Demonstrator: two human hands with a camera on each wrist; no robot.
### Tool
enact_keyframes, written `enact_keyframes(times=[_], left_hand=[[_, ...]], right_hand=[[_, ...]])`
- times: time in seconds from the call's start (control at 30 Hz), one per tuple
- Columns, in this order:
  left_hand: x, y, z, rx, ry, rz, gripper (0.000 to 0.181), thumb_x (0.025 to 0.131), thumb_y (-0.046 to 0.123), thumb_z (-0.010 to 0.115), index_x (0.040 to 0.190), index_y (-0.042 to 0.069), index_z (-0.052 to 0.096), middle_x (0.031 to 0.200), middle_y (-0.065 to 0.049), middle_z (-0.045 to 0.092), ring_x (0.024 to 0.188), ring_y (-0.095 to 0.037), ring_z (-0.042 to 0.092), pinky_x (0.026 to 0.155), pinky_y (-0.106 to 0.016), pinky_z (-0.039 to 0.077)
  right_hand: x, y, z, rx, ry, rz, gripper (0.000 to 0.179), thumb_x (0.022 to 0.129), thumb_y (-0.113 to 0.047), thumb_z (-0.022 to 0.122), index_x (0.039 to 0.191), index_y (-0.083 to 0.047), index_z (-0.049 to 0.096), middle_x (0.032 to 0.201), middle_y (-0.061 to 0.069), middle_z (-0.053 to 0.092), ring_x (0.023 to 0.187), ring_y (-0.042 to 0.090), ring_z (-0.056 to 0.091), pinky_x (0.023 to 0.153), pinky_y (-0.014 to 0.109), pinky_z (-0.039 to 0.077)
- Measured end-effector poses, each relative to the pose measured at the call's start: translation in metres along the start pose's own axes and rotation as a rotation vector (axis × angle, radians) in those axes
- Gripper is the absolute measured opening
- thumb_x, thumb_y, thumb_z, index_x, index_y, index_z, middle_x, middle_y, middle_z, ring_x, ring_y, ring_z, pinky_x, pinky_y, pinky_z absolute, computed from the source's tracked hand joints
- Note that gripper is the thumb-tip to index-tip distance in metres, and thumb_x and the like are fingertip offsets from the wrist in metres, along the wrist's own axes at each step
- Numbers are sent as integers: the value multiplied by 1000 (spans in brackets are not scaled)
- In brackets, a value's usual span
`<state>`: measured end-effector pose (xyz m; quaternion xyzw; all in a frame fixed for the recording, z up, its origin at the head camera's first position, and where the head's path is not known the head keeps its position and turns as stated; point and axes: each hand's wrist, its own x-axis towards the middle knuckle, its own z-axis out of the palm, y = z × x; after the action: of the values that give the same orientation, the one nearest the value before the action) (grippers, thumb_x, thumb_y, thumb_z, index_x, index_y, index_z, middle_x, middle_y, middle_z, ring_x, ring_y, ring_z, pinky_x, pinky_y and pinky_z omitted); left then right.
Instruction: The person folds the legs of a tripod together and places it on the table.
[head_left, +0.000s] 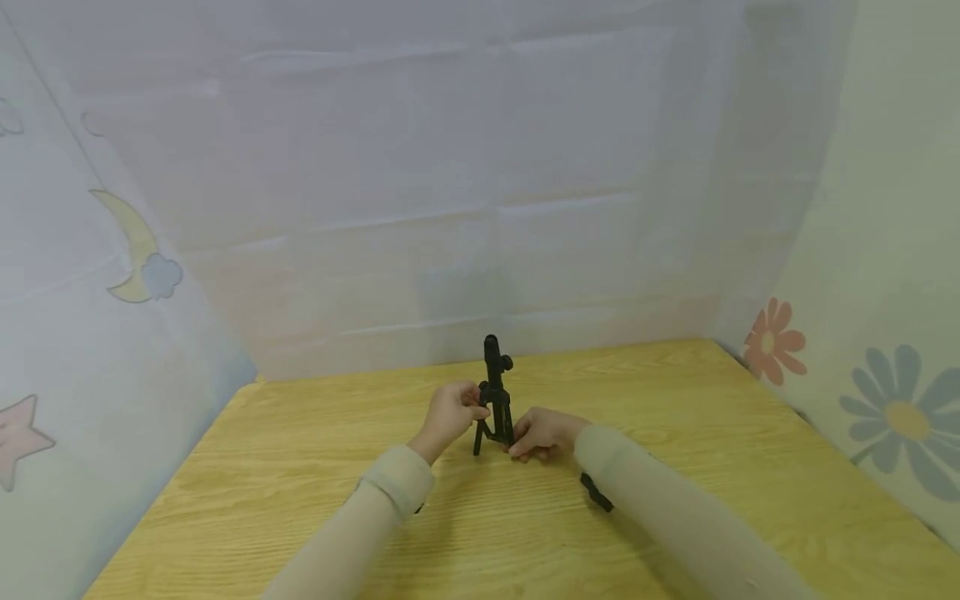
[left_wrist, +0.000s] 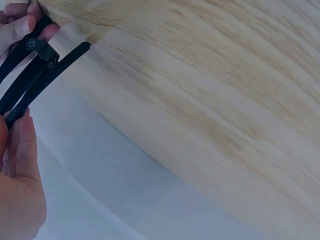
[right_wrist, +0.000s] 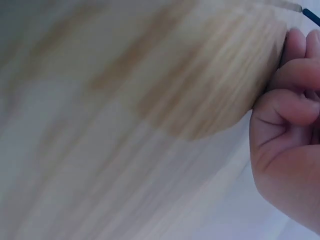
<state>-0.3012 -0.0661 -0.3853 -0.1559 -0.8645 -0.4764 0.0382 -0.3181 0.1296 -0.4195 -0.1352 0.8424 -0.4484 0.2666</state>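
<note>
A small black tripod (head_left: 493,375) stands on the wooden table, its head upright and its legs pointing down. On its left side my left hand (head_left: 448,414) pinches the upper part of a leg between thumb and fingers. My right hand (head_left: 546,432) is low on the other side, gripping the foot end of another leg. The left wrist view shows the tripod legs (left_wrist: 47,75) close up, joined by a small hinged brace, with a free leg tip sticking out. In the right wrist view my right hand (right_wrist: 285,125) has curled fingers, and only a dark leg tip shows.
A black part (head_left: 597,493) lies on the table (head_left: 300,467) beside the right sleeve, partly covered by it. A small dark bit (head_left: 419,508) peeks out by the left cuff. A pale cloth wall (head_left: 450,208) rises behind the table, with patterned panels at both sides.
</note>
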Motion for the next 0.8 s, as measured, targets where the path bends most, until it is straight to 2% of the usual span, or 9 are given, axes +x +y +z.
enact_keyframes(times=[0.17,0.37,0.63,0.8], left_hand=[[1,-1,0,22,-4,20,12,82,-3,74,84,0,62,84,-12,70,79,-24,67,61,-31,51],[0,1,-3,24,-9,24,13,83,-4,73,84,-1,61,86,-13,69,83,-28,68,64,-33,53],[1,-3,-7,33,-34,34,13,83,-3,73,84,0,61,85,-12,69,81,-26,67,63,-32,52],[5,-7,-13,71,-94,49,13,84,-2,73,94,-3,64,93,-15,69,91,-31,67,72,-36,55]], right_hand=[[-2,0,2,-8,11,-1,8,90,-5,68,94,0,73,62,1,60,41,7,46,42,19,38],[-5,-3,6,39,6,-30,11,94,-2,62,98,4,70,60,3,54,41,8,47,42,20,41],[-3,-7,9,-32,8,-29,10,94,-4,63,94,2,71,58,1,54,40,7,47,41,18,38],[-2,-10,10,-87,-31,-17,8,90,-9,69,91,-3,74,60,0,59,41,7,46,41,19,37]])
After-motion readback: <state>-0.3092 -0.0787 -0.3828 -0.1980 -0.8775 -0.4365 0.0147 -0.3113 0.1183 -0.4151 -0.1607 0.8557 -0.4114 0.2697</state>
